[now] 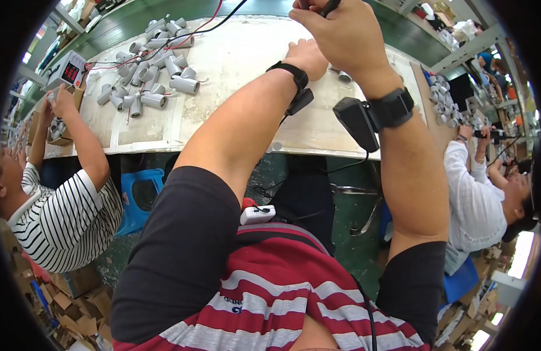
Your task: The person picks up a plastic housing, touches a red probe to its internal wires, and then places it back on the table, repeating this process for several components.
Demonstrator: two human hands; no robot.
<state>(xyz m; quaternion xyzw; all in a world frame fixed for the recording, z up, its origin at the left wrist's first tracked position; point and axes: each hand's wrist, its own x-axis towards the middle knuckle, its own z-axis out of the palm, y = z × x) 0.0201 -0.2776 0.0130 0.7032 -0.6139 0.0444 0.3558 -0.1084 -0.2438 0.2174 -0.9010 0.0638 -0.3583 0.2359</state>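
Note:
My left hand [308,58] is low over the pale tabletop, its fingers curled. What they hold, if anything, is hidden. Above and to its right, my right hand [343,29] is raised, closed around a dark tool [330,7] that the upper picture edge cuts off, so its kind does not show. Beneath that wrist lies a small grey cylindrical part [344,76], partly covered. Both wrists wear black straps with small black devices. Toward the far left of the table a heap of grey tubular plastic parts [144,73] is spread out, apart from both hands.
Red and black leads [191,35] cross above the heap, near a small box with a red digital display [67,73]. More grey parts [441,99] sit on the right. People work on both sides: one in stripes [66,216], one in white [475,205]. A blue stool [136,202] stands left.

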